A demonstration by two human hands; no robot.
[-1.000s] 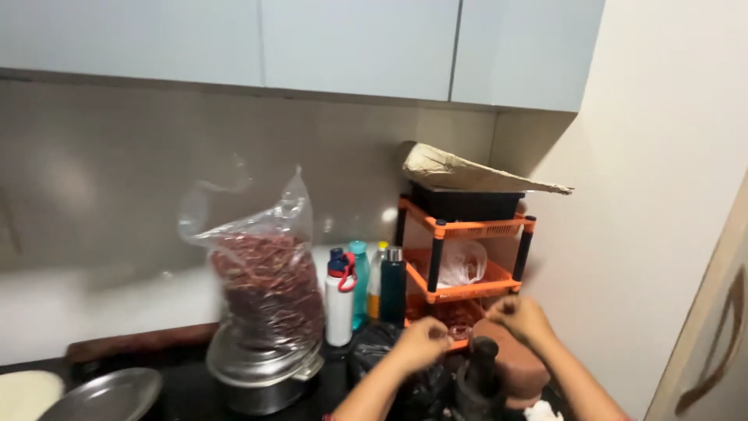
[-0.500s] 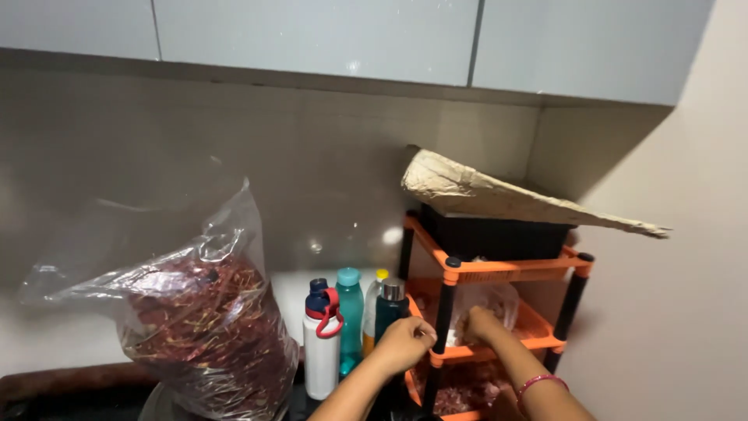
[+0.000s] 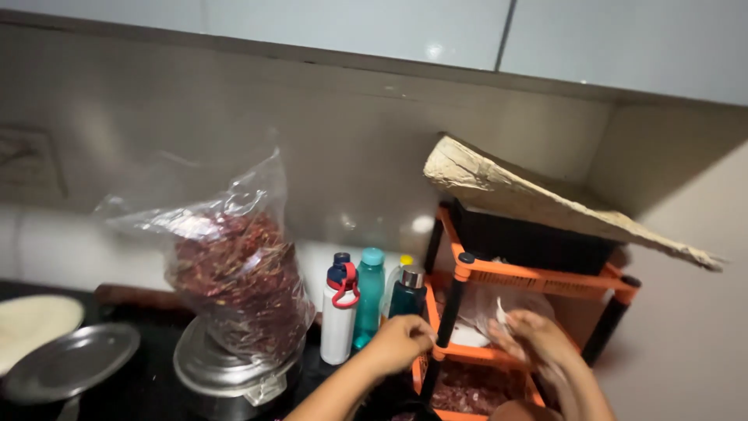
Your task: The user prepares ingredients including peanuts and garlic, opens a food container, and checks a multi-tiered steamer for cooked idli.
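the left hand (image 3: pixel 399 341) is curled into a loose fist at the front post of an orange and black rack (image 3: pixel 538 278), fingers pressed together; whether anything is pinched inside that grip cannot be told. the right hand (image 3: pixel 536 337) reaches into the middle shelf of the rack, its fingers closed on a thin clear plastic bag (image 3: pixel 499 310) that lies there over something white. the shelf below holds a dark red heap, too blurred to name.

on top of the rack sits a black bin (image 3: pixel 530 240), and across it lies a long, dry, pale leaf sheath (image 3: pixel 545 199) that juts out past the rack toward the right wall. just left of the rack stand three bottles close together: a white bottle (image 3: pixel 339 320) with a red loop on its cap, a teal bottle (image 3: pixel 369 292), and a dark green bottle (image 3: pixel 407 292) with a steel cap, the last almost touching the left hand. a yellow cap peeks out behind them. farther left a big clear bag of dried red chillies (image 3: pixel 234 273) stands on a steel pot (image 3: pixel 226 374), and a steel plate (image 3: pixel 70 362) lies near the left edge.

against half a second ago the view has swung left, bringing in the pot and plate, and both hands sit lower on the rack.

the bench (image 3: pixel 148 390) is black, the wall behind pale and tiled, with glossy cupboards above.
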